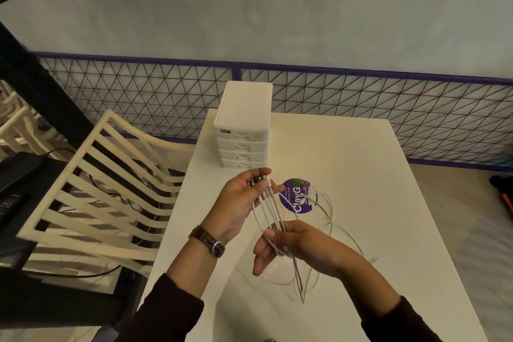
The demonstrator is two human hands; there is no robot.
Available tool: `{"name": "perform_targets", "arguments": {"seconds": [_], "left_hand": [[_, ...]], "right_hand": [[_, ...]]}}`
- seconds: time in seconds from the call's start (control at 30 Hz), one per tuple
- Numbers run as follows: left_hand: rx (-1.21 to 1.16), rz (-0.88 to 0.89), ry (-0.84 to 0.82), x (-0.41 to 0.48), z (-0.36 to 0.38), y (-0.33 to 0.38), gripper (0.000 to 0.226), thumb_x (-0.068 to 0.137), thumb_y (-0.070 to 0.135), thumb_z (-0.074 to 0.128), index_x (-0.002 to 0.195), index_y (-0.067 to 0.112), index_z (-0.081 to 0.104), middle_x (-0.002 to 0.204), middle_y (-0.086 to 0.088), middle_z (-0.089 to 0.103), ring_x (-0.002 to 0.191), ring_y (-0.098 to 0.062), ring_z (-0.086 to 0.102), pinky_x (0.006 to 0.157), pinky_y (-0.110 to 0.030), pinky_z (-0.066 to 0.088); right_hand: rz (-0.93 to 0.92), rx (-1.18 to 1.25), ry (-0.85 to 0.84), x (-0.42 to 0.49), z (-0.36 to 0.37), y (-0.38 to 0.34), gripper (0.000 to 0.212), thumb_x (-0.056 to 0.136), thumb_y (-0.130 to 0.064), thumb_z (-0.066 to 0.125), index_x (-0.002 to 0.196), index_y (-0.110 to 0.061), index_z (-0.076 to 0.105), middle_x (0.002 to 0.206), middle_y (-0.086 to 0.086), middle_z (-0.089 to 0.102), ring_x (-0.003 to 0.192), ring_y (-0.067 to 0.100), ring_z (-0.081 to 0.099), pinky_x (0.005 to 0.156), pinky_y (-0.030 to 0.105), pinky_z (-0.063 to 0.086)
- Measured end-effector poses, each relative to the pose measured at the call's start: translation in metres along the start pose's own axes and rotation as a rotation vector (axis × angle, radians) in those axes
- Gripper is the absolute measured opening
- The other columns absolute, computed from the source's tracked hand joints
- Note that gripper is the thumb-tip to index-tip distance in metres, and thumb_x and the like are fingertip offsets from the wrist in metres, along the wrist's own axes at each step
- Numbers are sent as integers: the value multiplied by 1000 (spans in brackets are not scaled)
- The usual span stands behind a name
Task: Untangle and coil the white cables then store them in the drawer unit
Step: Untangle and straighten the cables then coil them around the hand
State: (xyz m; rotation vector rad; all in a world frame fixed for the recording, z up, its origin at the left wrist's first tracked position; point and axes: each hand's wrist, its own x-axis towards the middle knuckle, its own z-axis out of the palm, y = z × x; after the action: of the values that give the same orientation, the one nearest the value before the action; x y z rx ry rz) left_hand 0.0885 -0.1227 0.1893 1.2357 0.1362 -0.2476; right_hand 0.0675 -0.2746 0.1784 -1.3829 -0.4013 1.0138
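Head view: white cables [270, 211] are held taut above the table [361, 175]. The right hand [291, 247] is closed around the strands nearest the camera; the left hand [241, 200] is pinched on the connector ends. Loose loops are draped over a purple sticker [294, 196]. Beyond, the drawer unit [244, 125] is seen with drawers shut.

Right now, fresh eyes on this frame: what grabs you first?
The two hands at centre: the left hand pinches a row of connector ends while the right hand grips the white cables stretched between them, slack loops trailing onto the table. Behind them stands a white drawer unit, all drawers closed, and a purple round sticker lies on the table.
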Motion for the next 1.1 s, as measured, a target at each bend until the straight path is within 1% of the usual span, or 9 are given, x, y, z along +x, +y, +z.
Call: {"name": "perform_targets", "arguments": {"seconds": [0.13,0.23,0.33,0.4,0.47,0.53,0.6,0.73,1.1], "left_hand": [[-85,-63,-42,8,-5,3,20,95,2,42,105,11,56,72,0,69,85,-19,71,85,-24,50],[-246,-164,-67,9,-10,-1,28,90,13,49,118,10,51,97,-13,71,100,-29,67,90,-32,51],[-328,-285,-72,2,-17,-11,68,76,42,65,128,3,46,130,-20,55,115,-31,58,98,-36,47],[-412,-385,-114,-7,-21,-23,96,70,55,69,136,-5,36,125,-23,57,91,-26,65,89,-33,51],[-511,-464,-208,-19,-22,-31,89,75,60,58,130,-8,41,92,-16,63,69,-19,62,74,-30,54],[-583,-502,-255,-26,-21,-35,83,75,63,56,120,-8,50,79,-9,59,67,-18,61,79,-34,53],[-516,-500,-294,-28,-20,-31,85,78,64,50,125,-6,52,84,-7,57,75,-20,59,87,-38,50],[-308,-477,-372,-24,-9,-12,77,81,59,41,131,2,49,132,-13,55,127,-27,47,108,-42,31],[-342,-408,-451,-18,6,13,53,90,38,38,123,1,56,127,-16,59,121,-26,54,100,-33,47]], "right_hand": [[-62,14,20,2,1,1,32,98,-24,37,80,-11,59,59,6,54,54,22,53,67,30,44],[-96,61,51,5,2,4,31,96,-27,40,71,-15,52,55,4,39,47,18,39,56,24,37],[-104,80,56,4,0,5,28,95,-28,39,72,-15,48,55,0,37,47,15,37,54,22,34],[-116,100,48,4,-2,5,28,95,-26,39,72,-14,48,55,2,37,47,16,37,54,22,35],[-127,98,47,3,-4,3,29,95,-26,39,72,-11,48,56,6,36,48,19,37,54,23,37],[-124,86,48,2,-5,1,31,95,-27,40,71,-9,49,58,8,37,50,20,38,55,25,38],[-126,77,33,1,-5,0,33,95,-26,40,70,-7,49,57,8,40,50,21,41,57,25,40],[-111,20,-53,0,0,-2,36,97,-25,38,71,-3,51,55,7,50,51,23,48,64,25,42],[-120,-28,-22,-7,11,-11,37,100,-22,33,78,-6,58,69,11,65,68,16,59,76,20,45]]}}
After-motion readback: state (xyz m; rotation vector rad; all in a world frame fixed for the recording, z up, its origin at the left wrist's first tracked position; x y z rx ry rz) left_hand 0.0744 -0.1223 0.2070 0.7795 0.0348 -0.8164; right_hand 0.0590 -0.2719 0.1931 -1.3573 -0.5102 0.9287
